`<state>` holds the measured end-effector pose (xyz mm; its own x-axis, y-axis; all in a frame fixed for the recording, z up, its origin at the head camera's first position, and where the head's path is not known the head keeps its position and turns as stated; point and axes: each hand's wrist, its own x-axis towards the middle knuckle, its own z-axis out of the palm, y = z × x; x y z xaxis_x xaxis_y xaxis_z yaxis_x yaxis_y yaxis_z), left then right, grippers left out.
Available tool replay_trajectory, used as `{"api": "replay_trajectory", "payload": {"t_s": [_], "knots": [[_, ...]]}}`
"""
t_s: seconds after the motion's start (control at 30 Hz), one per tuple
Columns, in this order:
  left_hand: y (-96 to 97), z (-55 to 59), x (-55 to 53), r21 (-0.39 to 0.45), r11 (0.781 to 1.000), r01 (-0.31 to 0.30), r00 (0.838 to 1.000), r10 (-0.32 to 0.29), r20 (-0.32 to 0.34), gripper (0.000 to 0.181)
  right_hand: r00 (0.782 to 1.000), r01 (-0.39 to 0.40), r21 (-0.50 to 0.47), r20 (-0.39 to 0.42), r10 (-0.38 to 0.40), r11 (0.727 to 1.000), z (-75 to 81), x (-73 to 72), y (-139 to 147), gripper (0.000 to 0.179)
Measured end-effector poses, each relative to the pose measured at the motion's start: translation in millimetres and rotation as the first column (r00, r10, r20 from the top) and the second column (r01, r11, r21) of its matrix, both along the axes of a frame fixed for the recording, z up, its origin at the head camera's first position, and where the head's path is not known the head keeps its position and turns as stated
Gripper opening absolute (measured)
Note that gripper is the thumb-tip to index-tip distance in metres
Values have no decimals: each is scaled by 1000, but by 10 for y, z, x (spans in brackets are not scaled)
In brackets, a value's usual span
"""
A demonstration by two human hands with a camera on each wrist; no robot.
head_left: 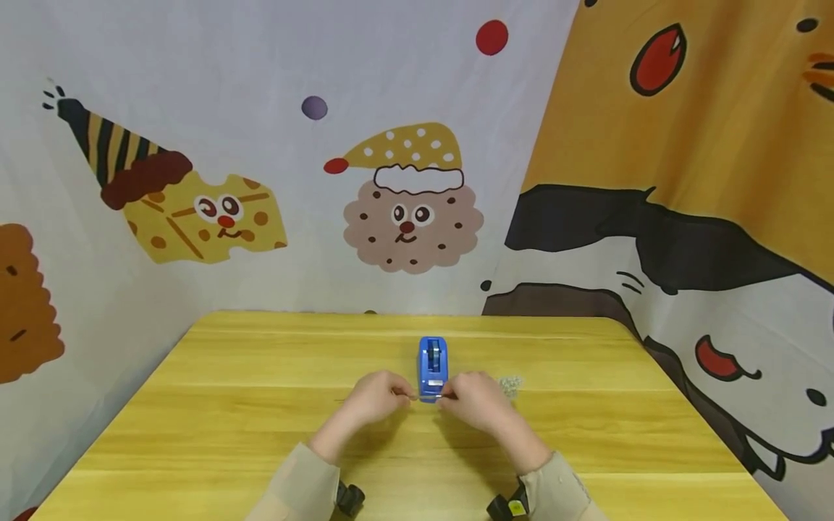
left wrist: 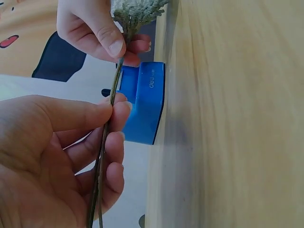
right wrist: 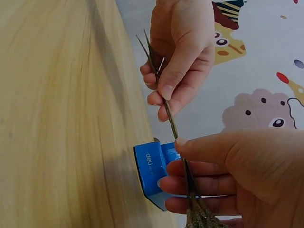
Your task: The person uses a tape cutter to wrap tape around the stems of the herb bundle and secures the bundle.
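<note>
A wood-grain table [head_left: 274, 362] bears a blue Deli tape dispenser [head_left: 433, 373], at whose near end the left hand [head_left: 378, 396] and right hand [head_left: 478, 398] both pinch a dried-flower bunch [head_left: 510, 386], judged light, with fragile heads [left wrist: 137, 12], best held by its seemingly stiff stems [left wrist: 116, 80].

Even light, soft shadows, mostly sharp

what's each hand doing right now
Left hand: pinching dried flower stems.
Right hand: pinching the same stems, nearer the flower heads.
</note>
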<state>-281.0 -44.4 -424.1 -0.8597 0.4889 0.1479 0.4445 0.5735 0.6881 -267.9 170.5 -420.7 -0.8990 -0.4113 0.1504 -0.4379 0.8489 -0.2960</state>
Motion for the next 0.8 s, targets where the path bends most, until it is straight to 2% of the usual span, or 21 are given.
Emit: {"api": "replay_trajectory", "payload": {"t_s": [0.3,0.8], "knots": [[-4,-39,-15,-26,1000,-5,999,6,34,11,998,0,-36,62,2,999,-37,-24,-8,10],[-28,-40,-33,-14,1000,15,997,-14,74,12,1000,-25,-82,-19,24,996,-103,-72,30,15]]}}
